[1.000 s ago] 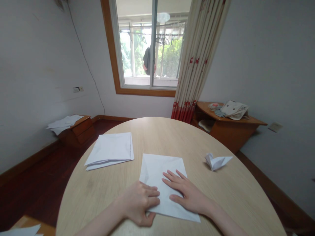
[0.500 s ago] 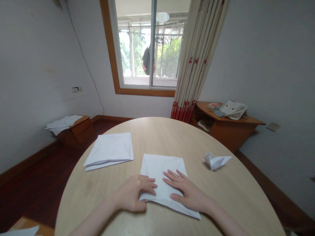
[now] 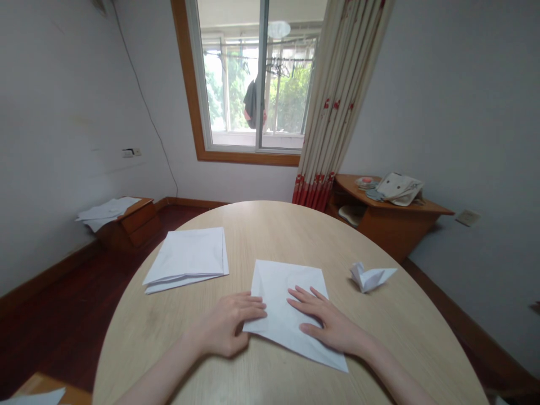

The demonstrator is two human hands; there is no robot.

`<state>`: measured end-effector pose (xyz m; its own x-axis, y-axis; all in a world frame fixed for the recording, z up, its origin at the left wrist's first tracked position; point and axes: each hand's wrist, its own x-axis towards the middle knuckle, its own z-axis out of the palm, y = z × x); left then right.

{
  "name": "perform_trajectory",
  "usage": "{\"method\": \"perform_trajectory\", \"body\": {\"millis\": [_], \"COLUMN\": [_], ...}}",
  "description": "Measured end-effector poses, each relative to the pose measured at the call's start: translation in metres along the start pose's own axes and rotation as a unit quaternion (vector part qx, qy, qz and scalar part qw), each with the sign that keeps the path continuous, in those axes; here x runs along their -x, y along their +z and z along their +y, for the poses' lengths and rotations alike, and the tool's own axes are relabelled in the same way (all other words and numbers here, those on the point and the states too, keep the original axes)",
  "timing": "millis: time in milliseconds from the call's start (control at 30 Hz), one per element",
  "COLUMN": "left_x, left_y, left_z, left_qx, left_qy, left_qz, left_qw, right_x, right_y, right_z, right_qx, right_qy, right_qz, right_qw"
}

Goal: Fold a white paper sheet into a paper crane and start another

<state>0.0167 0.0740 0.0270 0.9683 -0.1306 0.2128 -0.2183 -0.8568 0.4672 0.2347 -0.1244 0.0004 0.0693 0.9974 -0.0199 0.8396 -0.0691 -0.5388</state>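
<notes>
A folded sheet of white paper lies on the round table, turned slightly askew to me. The fingers of my left hand stretch over its left edge, with the thumb just outside the near left corner. Spread flat on the sheet's right part is my right hand, fingers apart and pressing from above. To the right stands a small folded paper bird, touched by neither hand.
Several folded white sheets are stacked at the table's left. Beyond it, papers rest on a low wooden cabinet. A corner desk at right carries a cloth bag.
The paper has slid a little to the right and away from me, and my right hand has shifted with it. My left fingers now lie straighter across its left edge.
</notes>
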Motion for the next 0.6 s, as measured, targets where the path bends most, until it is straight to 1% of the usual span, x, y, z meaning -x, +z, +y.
{"method": "perform_trajectory", "body": {"millis": [167, 333, 467, 600], "left_x": [-0.002, -0.005, -0.006, -0.006], "left_y": [0.007, 0.017, 0.021, 0.024], "left_z": [-0.007, -0.016, -0.016, -0.014], "left_qx": [0.009, 0.0, 0.015, 0.039], "left_qy": [-0.005, 0.006, 0.021, 0.014], "left_qz": [0.039, 0.053, 0.062, 0.076], "left_qw": [0.999, 0.999, 0.998, 0.996], "right_x": [-0.001, 0.0, 0.0, 0.0], "right_y": [0.001, 0.001, 0.001, 0.002], "right_z": [0.002, -0.002, -0.008, -0.01], "right_qx": [-0.016, -0.025, -0.038, -0.042], "right_qy": [-0.01, -0.01, -0.017, -0.024], "right_qz": [0.008, -0.001, -0.008, -0.002], "right_qw": [1.0, 1.0, 0.999, 0.999]}}
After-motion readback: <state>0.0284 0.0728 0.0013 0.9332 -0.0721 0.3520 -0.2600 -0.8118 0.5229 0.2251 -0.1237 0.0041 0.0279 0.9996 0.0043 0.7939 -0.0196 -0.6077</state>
